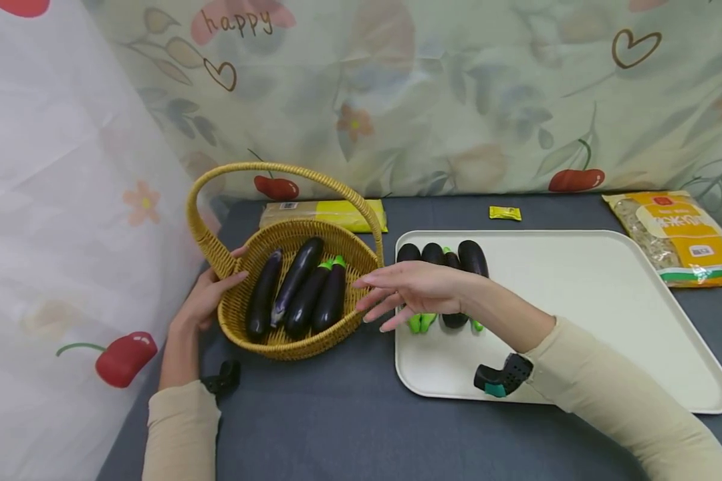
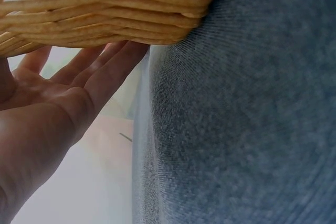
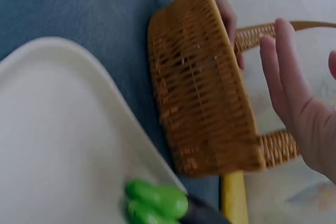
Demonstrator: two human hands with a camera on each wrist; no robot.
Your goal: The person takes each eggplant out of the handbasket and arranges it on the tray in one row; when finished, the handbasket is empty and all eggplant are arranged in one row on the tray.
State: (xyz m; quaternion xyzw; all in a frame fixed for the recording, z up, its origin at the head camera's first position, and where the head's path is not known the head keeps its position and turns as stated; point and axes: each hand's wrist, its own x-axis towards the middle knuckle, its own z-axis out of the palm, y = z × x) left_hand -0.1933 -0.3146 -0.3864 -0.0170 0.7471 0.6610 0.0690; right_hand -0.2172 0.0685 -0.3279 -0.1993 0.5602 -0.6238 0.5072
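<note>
A wicker basket [image 1: 301, 351] with a tall arched handle holds several dark eggplants [image 1: 297, 277]. At its left side, by the foot of the handle, my left hand [image 1: 204, 297] grips the rim, thumb over the edge. The left wrist view has the fingers [image 2: 113, 74] against the outside of the weave. My right hand [image 1: 424, 287] hovers between the basket's right rim and the white tray [image 1: 577, 334], fingers spread and holding nothing. Beneath it, several eggplants [image 1: 472, 257] lie on the tray's left part, partly hidden; green stem ends [image 3: 157, 200] show in the right wrist view.
Behind the basket lies a yellow and clear packet [image 1: 349, 214]. A small yellow sachet [image 1: 505, 213] sits beyond the tray, and an orange bag [image 1: 682, 237] lies at its far right corner. Printed curtains [image 1: 421, 133] border the dark cloth-covered table [image 1: 349, 427] at the back and left.
</note>
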